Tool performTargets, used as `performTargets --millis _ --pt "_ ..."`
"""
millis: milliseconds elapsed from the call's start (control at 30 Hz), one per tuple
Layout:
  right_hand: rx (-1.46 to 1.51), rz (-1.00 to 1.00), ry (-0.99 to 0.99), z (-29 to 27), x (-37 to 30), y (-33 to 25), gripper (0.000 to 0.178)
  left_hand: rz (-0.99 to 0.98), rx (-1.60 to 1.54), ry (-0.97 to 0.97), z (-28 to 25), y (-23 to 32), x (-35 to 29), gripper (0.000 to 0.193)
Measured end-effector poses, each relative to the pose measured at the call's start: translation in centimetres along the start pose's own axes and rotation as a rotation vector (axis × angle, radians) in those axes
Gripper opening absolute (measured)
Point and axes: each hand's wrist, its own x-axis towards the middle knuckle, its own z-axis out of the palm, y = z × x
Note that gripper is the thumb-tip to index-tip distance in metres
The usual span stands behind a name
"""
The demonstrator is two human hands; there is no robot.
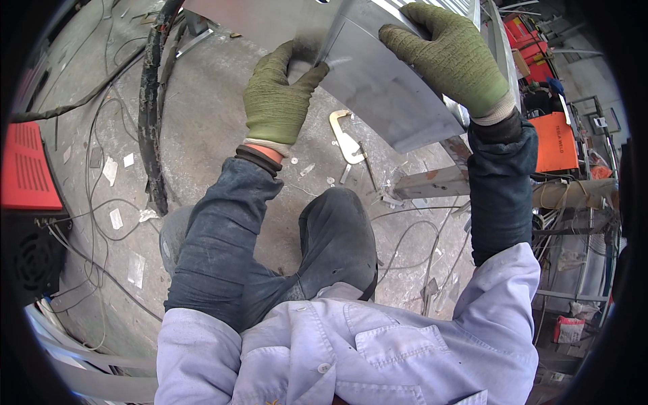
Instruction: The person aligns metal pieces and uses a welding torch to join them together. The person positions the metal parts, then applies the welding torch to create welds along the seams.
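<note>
Both hands wear green knitted gloves. A bent grey sheet-metal piece (385,88) leans at the top of the head view, its lower corner hanging above the floor. My left hand (278,94) is closed at its left edge, thumb against the metal and fingers partly behind it. Over the upper right of the same piece, my right hand (452,57) grips with the thumb on the face and fingers bent over the edge. Another smooth sheet-metal surface (253,17) extends to the upper left. Below the piece, a pale C-shaped clamp (345,140) lies on the floor.
A thick black cable bundle (152,108) runs down on the left, with thin wires across the concrete floor. A red machine (28,165) stands at far left. A metal beam (432,182) sits under the sheet. An orange box (553,143) and cluttered racks line the right.
</note>
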Motion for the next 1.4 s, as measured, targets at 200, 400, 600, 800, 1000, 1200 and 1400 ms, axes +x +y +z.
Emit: performTargets --millis 200,400,600,800,1000,1200,1400 --pt "0.030 -0.081 0.082 1.0 0.2 1.9 0.043 0.017 0.064 -0.042 -0.5 1.6 0.0 0.048" --pt "0.030 -0.036 0.023 0.3 -0.4 -0.1 0.041 0.040 0.062 -0.046 -0.9 1.0 0.1 0.045" --pt "0.024 -0.008 0.020 0.2 -0.2 0.2 0.041 0.002 0.045 -0.069 -0.8 1.3 0.2 0.043" --pt "-0.048 -0.045 0.067 0.4 -1.2 -1.3 0.040 -0.018 0.051 -0.093 -1.0 0.8 0.2 0.059" --pt "0.030 0.016 0.008 0.1 -0.2 -0.2 0.038 0.026 0.061 -0.056 -0.8 1.2 0.0 0.049" --pt "0.004 -0.020 0.036 0.6 0.1 0.4 0.038 0.021 0.002 -0.075 -0.8 1.2 0.1 0.050" --pt "0.008 -0.026 0.032 0.3 0.0 0.2 0.039 -0.038 -0.139 -0.097 -0.6 0.8 0.0 0.051"
